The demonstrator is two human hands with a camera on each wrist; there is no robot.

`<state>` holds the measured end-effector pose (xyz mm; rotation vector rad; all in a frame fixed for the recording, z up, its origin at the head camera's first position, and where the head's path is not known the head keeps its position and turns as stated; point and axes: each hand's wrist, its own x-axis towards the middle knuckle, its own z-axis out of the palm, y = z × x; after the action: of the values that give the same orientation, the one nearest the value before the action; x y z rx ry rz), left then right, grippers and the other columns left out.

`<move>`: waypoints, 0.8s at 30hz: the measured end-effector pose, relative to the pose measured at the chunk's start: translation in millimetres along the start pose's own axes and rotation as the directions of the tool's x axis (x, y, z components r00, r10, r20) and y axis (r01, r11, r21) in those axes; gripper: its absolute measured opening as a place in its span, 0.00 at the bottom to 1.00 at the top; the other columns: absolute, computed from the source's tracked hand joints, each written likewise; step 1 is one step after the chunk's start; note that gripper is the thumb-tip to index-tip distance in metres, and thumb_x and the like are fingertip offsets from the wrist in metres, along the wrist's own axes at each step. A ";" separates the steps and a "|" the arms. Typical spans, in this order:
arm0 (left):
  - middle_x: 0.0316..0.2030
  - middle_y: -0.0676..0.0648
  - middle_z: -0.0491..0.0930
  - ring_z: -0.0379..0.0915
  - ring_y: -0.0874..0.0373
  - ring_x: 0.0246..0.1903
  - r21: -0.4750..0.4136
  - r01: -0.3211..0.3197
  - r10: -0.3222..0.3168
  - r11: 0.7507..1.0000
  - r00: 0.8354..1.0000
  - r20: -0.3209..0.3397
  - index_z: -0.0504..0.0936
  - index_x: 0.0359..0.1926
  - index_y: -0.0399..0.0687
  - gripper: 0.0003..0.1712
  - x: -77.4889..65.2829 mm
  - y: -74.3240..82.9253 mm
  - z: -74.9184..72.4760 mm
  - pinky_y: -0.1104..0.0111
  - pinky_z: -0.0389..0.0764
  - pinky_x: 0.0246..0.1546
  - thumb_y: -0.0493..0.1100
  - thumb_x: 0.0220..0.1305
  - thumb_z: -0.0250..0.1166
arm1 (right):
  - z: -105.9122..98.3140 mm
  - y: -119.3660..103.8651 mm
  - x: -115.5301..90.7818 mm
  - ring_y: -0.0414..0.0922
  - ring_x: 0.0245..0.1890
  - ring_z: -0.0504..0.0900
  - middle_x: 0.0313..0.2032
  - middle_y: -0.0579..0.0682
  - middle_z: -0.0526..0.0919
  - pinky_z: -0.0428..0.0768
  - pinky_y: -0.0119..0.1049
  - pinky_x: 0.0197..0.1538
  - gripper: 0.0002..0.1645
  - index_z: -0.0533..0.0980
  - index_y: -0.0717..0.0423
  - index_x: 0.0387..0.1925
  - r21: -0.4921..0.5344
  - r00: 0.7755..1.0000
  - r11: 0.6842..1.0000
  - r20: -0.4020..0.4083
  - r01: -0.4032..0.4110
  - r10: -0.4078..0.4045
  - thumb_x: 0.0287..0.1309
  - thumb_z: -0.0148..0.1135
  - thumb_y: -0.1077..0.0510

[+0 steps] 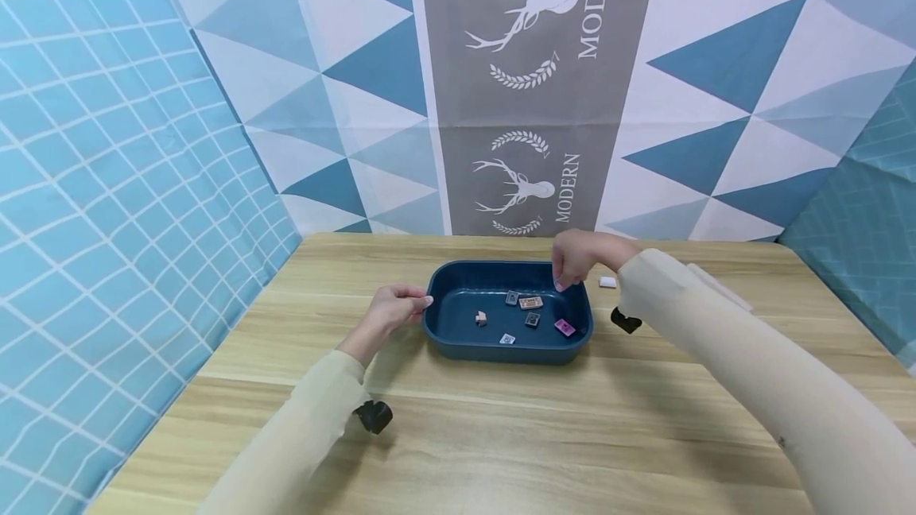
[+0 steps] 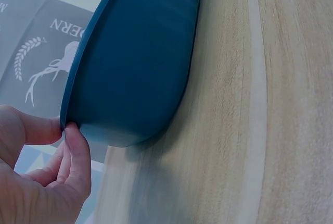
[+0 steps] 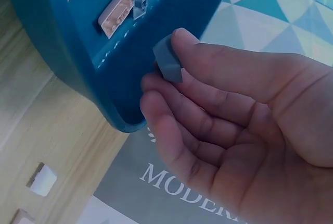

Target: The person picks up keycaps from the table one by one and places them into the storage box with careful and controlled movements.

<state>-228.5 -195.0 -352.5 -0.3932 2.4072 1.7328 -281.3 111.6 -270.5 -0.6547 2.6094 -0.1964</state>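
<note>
A dark blue rectangular tray [image 1: 452,332] stands on the wooden table. My left hand [image 1: 393,307] pinches its left rim between thumb and fingers. Over the tray's back right corner, my right hand [image 1: 572,254] holds a small grey-blue plastic piece [image 3: 167,60] between thumb and fingertips. Several small plastic pieces lie apart or close together on the tray floor: a salmon one [image 1: 531,303], dark ones such as the dark grey piece [image 1: 533,319], a magenta piece [image 1: 564,327], a white piece [image 1: 507,338] and a pale pink piece [image 1: 481,318].
A small white piece [image 1: 607,282] lies on the table right of the tray, with another piece [image 3: 23,218] partly cut off nearby in the right wrist view. Black wrist mounts [image 1: 374,416] hang below both sleeves. Patterned cloth [image 1: 529,118] rises behind the table's back edge.
</note>
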 end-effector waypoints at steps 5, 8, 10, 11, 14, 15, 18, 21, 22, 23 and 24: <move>0.43 0.44 0.77 0.75 0.62 0.32 -0.006 0.006 -0.006 1.000 1.000 -0.004 0.79 0.48 0.36 0.14 -0.9 -1.2 -1.0 0.71 0.84 0.42 0.38 0.63 0.64 | -1.0 -8.7 8.0 0.43 0.32 0.82 0.36 0.53 0.86 0.86 0.35 0.40 0.06 0.83 0.58 0.35 -0.043 1.000 0.999 -0.008 -0.024 0.024 0.56 0.67 0.60; 0.42 0.43 0.78 0.76 0.62 0.31 -0.004 0.004 -0.004 1.000 1.000 -0.003 0.79 0.48 0.35 0.14 -1.0 -1.6 -0.7 0.70 0.84 0.43 0.38 0.62 0.65 | -1.2 -15.1 10.5 0.42 0.30 0.82 0.33 0.52 0.86 0.85 0.33 0.37 0.05 0.83 0.59 0.34 -0.063 1.000 0.998 -0.006 -0.028 0.027 0.56 0.68 0.60; 0.42 0.43 0.79 0.76 0.63 0.31 -0.002 0.000 0.000 1.000 1.000 -0.005 0.79 0.48 0.36 0.14 -0.6 -1.2 -0.5 0.71 0.84 0.42 0.38 0.63 0.65 | -1.3 -18.4 12.2 0.42 0.29 0.81 0.31 0.52 0.85 0.84 0.32 0.35 0.05 0.83 0.59 0.33 -0.077 1.000 0.997 -0.003 -0.031 0.030 0.55 0.68 0.60; 0.42 0.43 0.79 0.76 0.63 0.31 -0.003 -0.003 0.003 1.000 1.000 -0.007 0.79 0.48 0.36 0.14 -0.5 -1.0 -0.4 0.72 0.84 0.40 0.38 0.62 0.65 | -1.2 -19.8 13.2 0.42 0.28 0.81 0.30 0.51 0.85 0.83 0.31 0.35 0.04 0.82 0.59 0.32 -0.080 0.999 0.996 -0.004 -0.036 0.036 0.55 0.68 0.61; 0.41 0.44 0.79 0.76 0.63 0.31 -0.005 -0.009 0.009 1.000 1.000 -0.009 0.79 0.47 0.36 0.13 -0.2 -0.4 -0.9 0.74 0.83 0.38 0.37 0.62 0.64 | -0.9 -23.5 15.1 0.43 0.28 0.80 0.30 0.51 0.84 0.83 0.30 0.34 0.04 0.82 0.59 0.31 -0.082 0.998 0.995 -0.011 -0.061 0.060 0.54 0.69 0.62; 0.41 0.44 0.79 0.76 0.63 0.31 -0.004 -0.009 0.009 1.000 1.000 -0.011 0.79 0.47 0.36 0.13 -0.3 -0.1 -1.2 0.73 0.83 0.39 0.37 0.62 0.64 | -0.6 -24.6 15.5 0.43 0.28 0.80 0.30 0.51 0.84 0.83 0.30 0.34 0.04 0.82 0.59 0.30 -0.082 0.997 0.994 -0.015 -0.073 0.072 0.53 0.69 0.62; 0.40 0.45 0.79 0.76 0.63 0.31 -0.007 -0.008 0.008 1.000 1.000 -0.005 0.79 0.47 0.35 0.13 -0.6 0.0 -1.6 0.69 0.84 0.44 0.36 0.62 0.64 | 1.4 -28.0 16.8 0.42 0.27 0.79 0.28 0.50 0.82 0.83 0.30 0.33 0.04 0.81 0.59 0.28 -0.083 0.993 0.990 -0.030 -0.117 0.115 0.52 0.70 0.62; 0.38 0.46 0.79 0.77 0.63 0.31 -0.013 -0.008 0.008 1.000 1.000 -0.001 0.79 0.47 0.34 0.13 -0.4 -0.2 -1.2 0.65 0.84 0.49 0.36 0.62 0.64 | 3.2 -30.6 18.2 0.42 0.24 0.78 0.25 0.49 0.79 0.82 0.30 0.30 0.06 0.79 0.59 0.26 -0.098 0.988 0.984 -0.043 -0.150 0.146 0.51 0.70 0.63; 0.38 0.46 0.79 0.77 0.63 0.31 -0.019 -0.010 0.010 1.000 1.000 0.001 0.79 0.47 0.34 0.13 -0.1 -0.3 -0.8 0.64 0.83 0.50 0.36 0.62 0.64 | 3.4 -31.3 18.6 0.41 0.24 0.77 0.24 0.48 0.78 0.80 0.29 0.29 0.06 0.79 0.58 0.25 -0.102 0.987 0.982 -0.047 -0.157 0.153 0.52 0.70 0.63; 0.38 0.46 0.79 0.77 0.63 0.31 -0.025 -0.010 0.010 1.000 1.000 0.003 0.79 0.47 0.34 0.13 0.1 -0.1 -0.5 0.64 0.83 0.50 0.36 0.62 0.64 | 3.6 -31.7 18.8 0.41 0.23 0.77 0.23 0.48 0.77 0.79 0.29 0.28 0.07 0.78 0.58 0.25 -0.105 0.986 0.981 -0.050 -0.162 0.157 0.52 0.70 0.63; 0.38 0.46 0.79 0.77 0.63 0.31 -0.027 -0.012 0.012 1.000 1.000 0.003 0.79 0.47 0.33 0.13 0.3 0.1 -0.2 0.63 0.83 0.50 0.36 0.62 0.64 | 3.3 -32.5 18.4 0.41 0.23 0.76 0.22 0.48 0.77 0.78 0.29 0.27 0.07 0.78 0.58 0.25 -0.109 0.986 0.980 -0.053 -0.164 0.159 0.52 0.70 0.63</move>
<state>-228.9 -195.2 -352.4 -0.3801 2.3909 1.7717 -280.9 74.1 -272.7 -0.4768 2.7157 -0.0131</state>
